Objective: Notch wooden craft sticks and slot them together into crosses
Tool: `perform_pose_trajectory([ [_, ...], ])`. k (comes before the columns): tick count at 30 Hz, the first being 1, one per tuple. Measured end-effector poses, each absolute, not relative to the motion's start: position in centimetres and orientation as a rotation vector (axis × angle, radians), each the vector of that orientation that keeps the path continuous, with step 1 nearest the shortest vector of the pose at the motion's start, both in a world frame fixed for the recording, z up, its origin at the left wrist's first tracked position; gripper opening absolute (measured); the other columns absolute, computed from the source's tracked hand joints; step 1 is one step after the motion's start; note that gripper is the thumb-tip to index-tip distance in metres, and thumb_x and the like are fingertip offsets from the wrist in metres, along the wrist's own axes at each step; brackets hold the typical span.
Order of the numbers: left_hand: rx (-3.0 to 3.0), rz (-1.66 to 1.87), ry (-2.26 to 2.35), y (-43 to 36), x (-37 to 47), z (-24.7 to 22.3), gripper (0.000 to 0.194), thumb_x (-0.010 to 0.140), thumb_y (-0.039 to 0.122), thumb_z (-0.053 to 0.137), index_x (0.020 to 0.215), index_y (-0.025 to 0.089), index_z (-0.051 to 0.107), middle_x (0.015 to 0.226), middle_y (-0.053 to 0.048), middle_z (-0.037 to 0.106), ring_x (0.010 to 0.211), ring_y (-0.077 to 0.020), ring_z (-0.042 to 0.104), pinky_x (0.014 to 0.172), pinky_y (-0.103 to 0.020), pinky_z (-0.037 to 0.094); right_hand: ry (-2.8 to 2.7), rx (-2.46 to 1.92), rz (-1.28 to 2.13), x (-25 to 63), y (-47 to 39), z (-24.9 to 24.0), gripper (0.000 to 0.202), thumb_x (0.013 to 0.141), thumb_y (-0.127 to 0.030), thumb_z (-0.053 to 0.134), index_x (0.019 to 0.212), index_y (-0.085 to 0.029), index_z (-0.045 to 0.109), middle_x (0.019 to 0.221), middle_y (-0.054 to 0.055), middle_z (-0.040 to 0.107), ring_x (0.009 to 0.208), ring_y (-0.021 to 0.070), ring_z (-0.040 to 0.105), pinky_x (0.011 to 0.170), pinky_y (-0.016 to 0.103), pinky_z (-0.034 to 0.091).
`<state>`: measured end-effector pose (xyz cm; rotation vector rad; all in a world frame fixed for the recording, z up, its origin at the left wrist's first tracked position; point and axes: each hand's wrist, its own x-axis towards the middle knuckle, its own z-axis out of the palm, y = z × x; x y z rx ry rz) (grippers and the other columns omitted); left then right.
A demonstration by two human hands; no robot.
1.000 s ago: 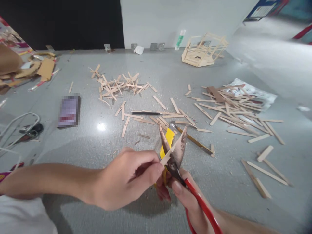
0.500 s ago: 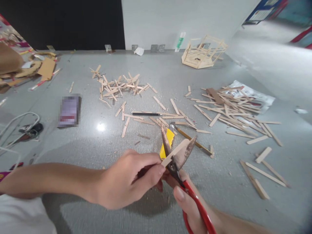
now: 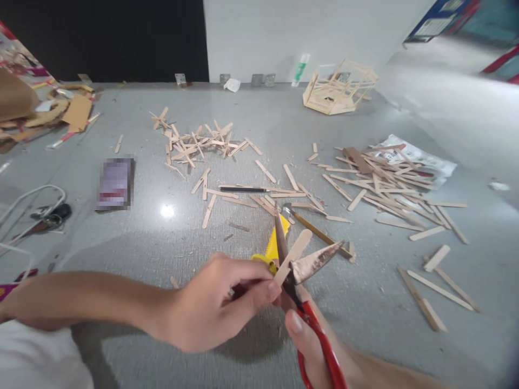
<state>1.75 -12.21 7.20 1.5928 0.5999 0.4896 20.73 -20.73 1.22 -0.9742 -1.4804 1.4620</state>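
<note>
Extends across a gray table (image 3: 150,243) to an upright panel (image 3: 304,32) at the far edge, with a strip of tabletop between left forearm (image 3: 101,300) and pixelated rectangular item (image 3: 115,183). Includes an open wooden frame (image 3: 330,104) near the panel and, at right, a white packet (image 3: 444,167) partly under piled sticks (image 3: 385,181), contents unclear. Grips red-handled scissors (image 3: 316,263) in the right hand (image 3: 314,337), blades spread, close to a yellow cutter (image 3: 277,237). Pinches a wooden stick (image 3: 299,247) between left-hand (image 3: 221,302) fingertips, between the blades.
</note>
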Motion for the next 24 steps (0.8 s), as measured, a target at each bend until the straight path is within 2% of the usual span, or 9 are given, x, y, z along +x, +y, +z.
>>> perform_pose_trajectory([
  [4,1.535,0.462,0.606,-12.2,2.0,7.2,0.034,0.103,0.028,0.052,0.072,0.015,0.055,0.060,0.007,0.035,0.052,-0.0057,0.030,0.046,-0.018,0.024,-1.464,-0.975,1.477,20.8,-20.9,0.8,0.057,0.109,-0.042,0.040,0.163,-0.034,0.025,0.161,0.011,0.044,0.147,0.0328,0.043,0.120,0.052,0.039],
  [9,1.534,0.399,0.592,-11.9,2.2,7.3,0.040,0.103,0.029,0.052,0.065,0.016,0.045,0.060,0.006,0.035,0.054,-0.0062,0.029,0.048,-0.020,0.024,-1.455,-0.995,1.477,20.8,-21.1,0.5,0.055,0.108,-0.044,0.042,0.161,-0.031,0.033,0.161,0.011,0.045,0.149,0.0332,0.042,0.124,0.053,0.034],
  [16,1.575,0.395,0.557,-11.7,2.0,7.9,0.038,0.104,0.028,0.049,0.067,0.017,0.045,0.059,0.007,0.033,0.052,-0.0060,0.029,0.045,-0.019,0.023,-1.478,-1.018,1.438,20.4,-20.4,1.9,0.056,0.108,-0.053,0.037,0.158,-0.027,0.038,0.149,0.013,0.055,0.139,0.0343,0.052,0.116,0.052,0.044],
  [20,1.609,0.398,0.552,-11.7,1.8,7.9,0.035,0.105,0.029,0.048,0.072,0.018,0.046,0.060,0.007,0.036,0.052,-0.0065,0.031,0.047,-0.019,0.027,-1.537,-1.007,1.386,20.6,-20.4,2.1,0.051,0.108,-0.050,0.036,0.155,-0.030,0.039,0.147,0.012,0.055,0.135,0.0322,0.053,0.116,0.049,0.044],
  [24,1.648,0.406,0.562,-11.7,1.6,7.8,0.034,0.106,0.031,0.045,0.075,0.019,0.044,0.062,0.006,0.039,0.053,-0.0068,0.033,0.047,-0.019,0.027,-1.532,-1.001,1.353,20.7,-20.6,1.6,0.047,0.109,-0.048,0.035,0.152,-0.030,0.041,0.134,0.012,0.061,0.123,0.0299,0.060,0.108,0.048,0.050],
])
